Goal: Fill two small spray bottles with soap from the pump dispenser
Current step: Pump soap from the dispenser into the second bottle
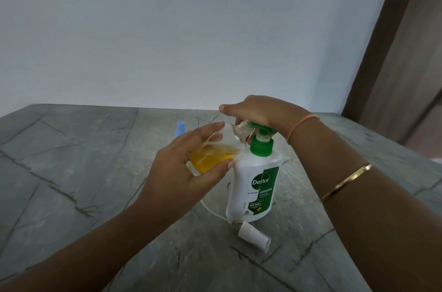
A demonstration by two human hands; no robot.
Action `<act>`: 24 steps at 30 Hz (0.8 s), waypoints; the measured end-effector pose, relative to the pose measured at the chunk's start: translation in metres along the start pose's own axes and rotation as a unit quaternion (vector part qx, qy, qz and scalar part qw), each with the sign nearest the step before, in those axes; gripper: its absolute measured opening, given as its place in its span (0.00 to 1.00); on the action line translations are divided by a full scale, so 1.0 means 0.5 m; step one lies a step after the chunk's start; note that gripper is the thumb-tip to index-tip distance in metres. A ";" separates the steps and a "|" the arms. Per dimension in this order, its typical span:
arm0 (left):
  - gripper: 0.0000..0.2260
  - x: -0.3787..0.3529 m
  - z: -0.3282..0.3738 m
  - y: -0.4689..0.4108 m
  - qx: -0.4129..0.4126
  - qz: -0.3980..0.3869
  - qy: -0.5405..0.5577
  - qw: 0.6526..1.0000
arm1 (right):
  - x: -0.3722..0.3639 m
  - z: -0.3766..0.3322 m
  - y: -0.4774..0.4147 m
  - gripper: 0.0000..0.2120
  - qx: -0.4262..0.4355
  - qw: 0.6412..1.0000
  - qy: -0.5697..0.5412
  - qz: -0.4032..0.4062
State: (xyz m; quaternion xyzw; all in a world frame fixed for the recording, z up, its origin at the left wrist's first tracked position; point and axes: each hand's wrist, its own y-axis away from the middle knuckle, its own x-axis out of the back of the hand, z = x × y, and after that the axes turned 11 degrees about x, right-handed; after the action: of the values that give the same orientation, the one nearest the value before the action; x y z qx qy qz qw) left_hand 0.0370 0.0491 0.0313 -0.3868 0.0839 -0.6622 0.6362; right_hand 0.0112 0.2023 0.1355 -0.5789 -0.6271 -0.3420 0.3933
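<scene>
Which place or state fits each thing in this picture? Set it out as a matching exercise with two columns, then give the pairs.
Things:
1. clear bottle
2. pump dispenser
3. white spray cap
4. blue-capped bottle

Places or states:
A. lying on its side on the table
B. tilted in the left hand, holding yellow soap
C. standing far back on the table
D. upright, right hand on its green pump

Pairs: 1-B, 2-D, 3-A, 4-C

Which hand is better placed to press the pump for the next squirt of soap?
The right hand. It rests on the green pump of the dispenser. The left hand holds the tilted bottle, its neck at the spout, so it is not free.
</scene>
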 end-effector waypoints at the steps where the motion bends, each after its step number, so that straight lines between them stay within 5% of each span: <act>1: 0.22 0.000 0.000 0.000 0.002 -0.002 0.002 1.000 | 0.002 -0.001 0.001 0.22 0.008 1.000 0.002 0.009; 24: 0.23 0.003 0.001 0.003 -0.003 0.008 -0.014 1.000 | -0.001 -0.001 0.006 0.24 0.004 1.000 -0.007 0.014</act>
State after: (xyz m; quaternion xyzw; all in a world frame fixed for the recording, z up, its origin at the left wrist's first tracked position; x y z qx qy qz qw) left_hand 0.0388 0.0476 0.0314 -0.3975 0.0805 -0.6514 0.6412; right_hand 0.0140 0.2020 0.1351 -0.5880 -0.6234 -0.3298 0.3961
